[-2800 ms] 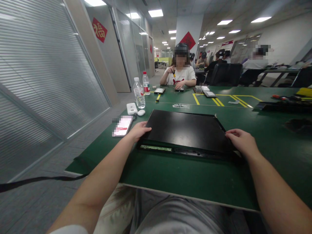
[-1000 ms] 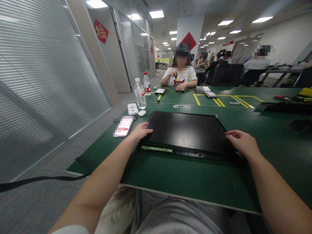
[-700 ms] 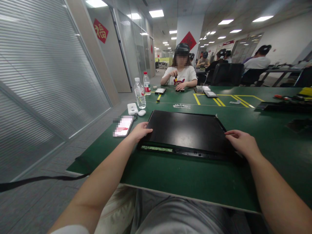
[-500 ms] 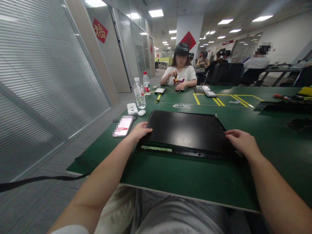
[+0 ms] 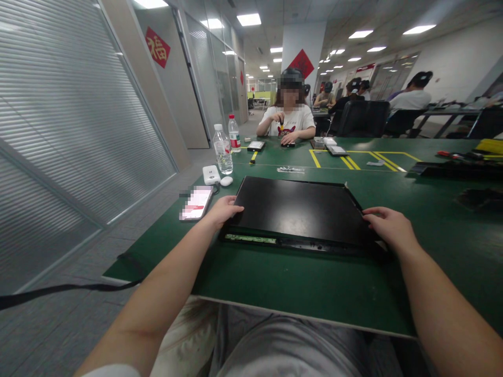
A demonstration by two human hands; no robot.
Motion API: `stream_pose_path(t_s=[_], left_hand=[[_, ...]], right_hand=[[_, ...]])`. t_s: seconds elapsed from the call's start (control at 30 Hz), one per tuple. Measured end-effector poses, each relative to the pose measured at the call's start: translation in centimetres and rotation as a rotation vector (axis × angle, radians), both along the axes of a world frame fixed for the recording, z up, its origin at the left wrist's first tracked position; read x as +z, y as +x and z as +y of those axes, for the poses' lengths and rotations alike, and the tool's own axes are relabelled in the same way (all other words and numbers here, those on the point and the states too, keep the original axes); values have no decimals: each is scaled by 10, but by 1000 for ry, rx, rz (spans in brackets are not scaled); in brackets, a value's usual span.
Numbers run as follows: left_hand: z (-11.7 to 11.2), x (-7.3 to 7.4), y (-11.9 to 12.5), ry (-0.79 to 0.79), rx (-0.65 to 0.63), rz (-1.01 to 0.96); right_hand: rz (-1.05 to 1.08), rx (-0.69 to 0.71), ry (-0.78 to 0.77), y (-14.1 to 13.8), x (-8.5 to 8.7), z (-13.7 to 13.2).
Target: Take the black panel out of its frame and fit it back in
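Observation:
A flat black display panel (image 5: 294,209) lies over a black frame (image 5: 298,246) in front of me. Along the frame's near edge, a green circuit board strip (image 5: 251,239) shows below the panel. My left hand (image 5: 226,210) pinches the panel's left edge, thumb on top and fingers at the side. At the right edge, my right hand (image 5: 387,222) grips the panel between thumb and fingers. The panel sits slightly askew in the frame. What lies under the panel is hidden.
On the green table (image 5: 298,293), a phone (image 5: 198,203), a white device (image 5: 211,175) and two bottles (image 5: 223,152) stand to the left. Small metal pieces (image 5: 291,169) lie beyond the panel. A person (image 5: 288,118) works opposite. Tools (image 5: 459,162) lie at the far right.
The whole view has shifted slightly. Both hands stay on the panel's edges, and the panel keeps its place over the frame.

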State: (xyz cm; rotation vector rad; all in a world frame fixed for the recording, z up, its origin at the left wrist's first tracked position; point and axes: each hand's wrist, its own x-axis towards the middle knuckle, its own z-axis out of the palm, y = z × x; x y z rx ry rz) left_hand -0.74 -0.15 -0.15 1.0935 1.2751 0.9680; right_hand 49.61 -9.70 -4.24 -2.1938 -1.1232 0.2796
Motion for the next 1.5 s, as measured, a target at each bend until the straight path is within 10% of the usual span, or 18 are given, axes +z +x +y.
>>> stream_pose_path(t_s=[1.5], left_hand=[[1, 4, 3, -43, 116, -13]], right_hand=[[116, 13, 68, -7, 5, -3]])
